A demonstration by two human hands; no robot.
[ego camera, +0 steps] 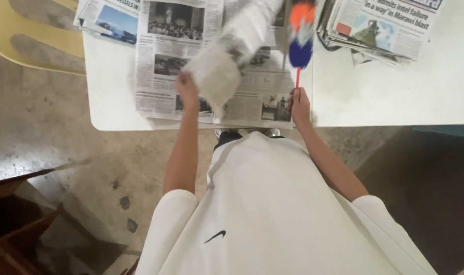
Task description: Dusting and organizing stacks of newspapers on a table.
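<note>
White shirt (pixel 272 214) nearest, left hand (pixel 187 87) gripping blurred newspaper (pixel 227 61), right hand (pixel 299 104) clutching blurred duster (pixel 300 38)

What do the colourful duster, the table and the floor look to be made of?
Duster: fluffy orange, white and blue head, probably synthetic fibre, on a thin red stick, likely plastic, held in the right hand. Table: smooth white top with a rounded corner, probably plastic. Floor: mottled grey, stained, looks like bare concrete.

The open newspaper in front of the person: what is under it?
The open newspaper lies flat on the white table, whose bare top shows around it. The left hand lifts a blurred paper above it. Anything beneath the sheet is hidden.
</note>
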